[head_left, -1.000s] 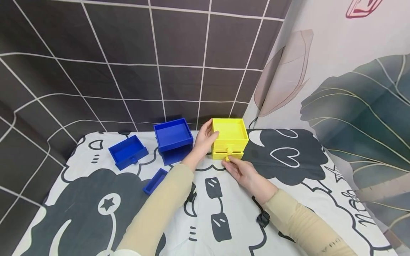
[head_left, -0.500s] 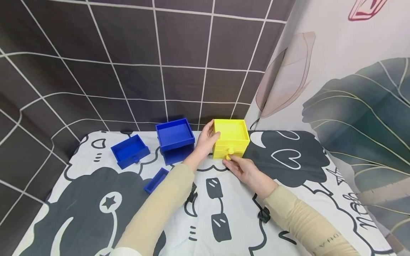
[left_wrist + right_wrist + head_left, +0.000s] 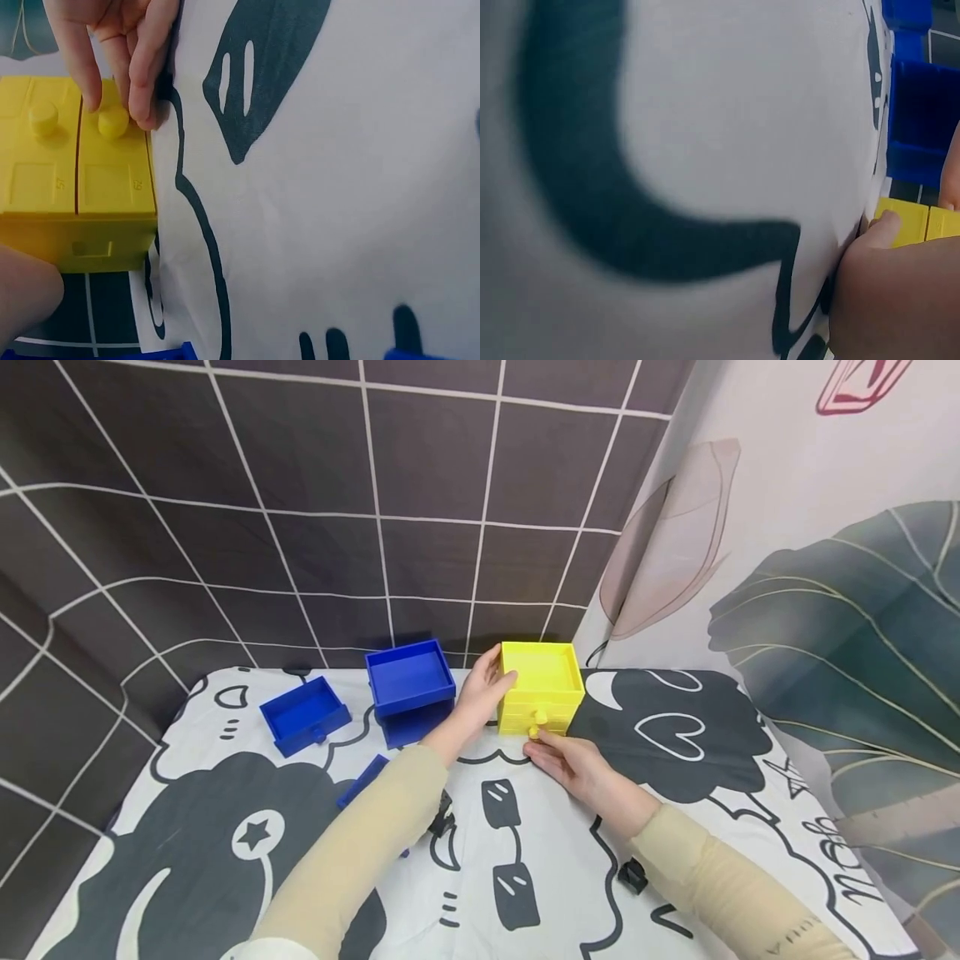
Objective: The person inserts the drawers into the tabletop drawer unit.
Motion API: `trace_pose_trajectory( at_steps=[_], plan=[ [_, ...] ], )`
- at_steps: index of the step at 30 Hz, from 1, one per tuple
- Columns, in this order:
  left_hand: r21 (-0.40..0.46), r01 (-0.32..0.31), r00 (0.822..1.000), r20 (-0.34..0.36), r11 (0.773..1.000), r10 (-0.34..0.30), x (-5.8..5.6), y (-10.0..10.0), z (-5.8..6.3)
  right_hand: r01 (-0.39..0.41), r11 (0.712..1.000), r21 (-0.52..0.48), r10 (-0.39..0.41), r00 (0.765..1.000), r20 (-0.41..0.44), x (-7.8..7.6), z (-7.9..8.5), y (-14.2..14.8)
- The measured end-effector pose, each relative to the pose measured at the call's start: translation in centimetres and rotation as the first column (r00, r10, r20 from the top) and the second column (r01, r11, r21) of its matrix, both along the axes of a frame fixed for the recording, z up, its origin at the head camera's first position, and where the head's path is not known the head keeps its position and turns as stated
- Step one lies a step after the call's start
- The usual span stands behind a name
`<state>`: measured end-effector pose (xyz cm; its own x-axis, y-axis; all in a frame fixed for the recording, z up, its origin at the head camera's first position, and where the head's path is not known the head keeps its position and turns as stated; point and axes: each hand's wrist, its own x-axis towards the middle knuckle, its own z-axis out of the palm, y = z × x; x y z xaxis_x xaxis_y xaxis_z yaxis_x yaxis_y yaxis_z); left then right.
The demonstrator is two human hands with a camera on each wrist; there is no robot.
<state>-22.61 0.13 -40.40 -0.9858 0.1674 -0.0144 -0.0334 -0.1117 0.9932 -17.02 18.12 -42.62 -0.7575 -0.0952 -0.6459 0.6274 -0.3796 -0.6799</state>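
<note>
A small yellow drawer cabinet (image 3: pixel 542 668) with an open tray top and two knobbed drawers stands at the back of the cloth. My left hand (image 3: pixel 480 692) holds its left side, the thumb on the top rim and the fingers toward the back corner. My right hand (image 3: pixel 573 764) is at the front, pinching the lower drawer's round knob (image 3: pixel 114 122) between fingertips. The lower drawer (image 3: pixel 116 176) sits flush with the upper drawer (image 3: pixel 41 176). In the right wrist view, only part of the cabinet's yellow front (image 3: pixel 901 219) shows past my right hand.
A blue cabinet (image 3: pixel 410 681) with an open lower bay stands left of the yellow one. A blue drawer (image 3: pixel 305 717) lies further left. Another smaller blue drawer (image 3: pixel 363 779) is partly hidden by my left sleeve. A dark gridded cloth (image 3: pixel 420 560) hangs behind.
The lower yellow drawer, which stood slightly out with a dark gap above it, has moved in flush. The left forearm has shifted a little, covering more of the small blue drawer.
</note>
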Motion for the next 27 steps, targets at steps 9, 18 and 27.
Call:
trace_pose_trajectory(
  at_steps=[9, 18, 27],
  plan=[
    [-0.024, 0.053, 0.998, 0.022, 0.998, -0.053, 1.6, -1.0, 0.9, -0.076, 0.997, -0.008, 0.075, 0.997, -0.032, 1.3, 1.0, 0.9],
    [-0.096, 0.135, 0.991, 0.024, 0.986, -0.133, 3.5, -2.9, 2.0, -0.238, 0.971, -0.015, 0.232, 0.955, -0.186, 1.9, 3.9, 1.4],
    [-0.099, 0.182, 0.982, -0.022, 0.978, -0.185, 5.1, -5.4, 3.6, -0.322, 0.947, -0.014, 0.304, 0.906, -0.294, 1.7, 6.8, 0.8]
  ],
)
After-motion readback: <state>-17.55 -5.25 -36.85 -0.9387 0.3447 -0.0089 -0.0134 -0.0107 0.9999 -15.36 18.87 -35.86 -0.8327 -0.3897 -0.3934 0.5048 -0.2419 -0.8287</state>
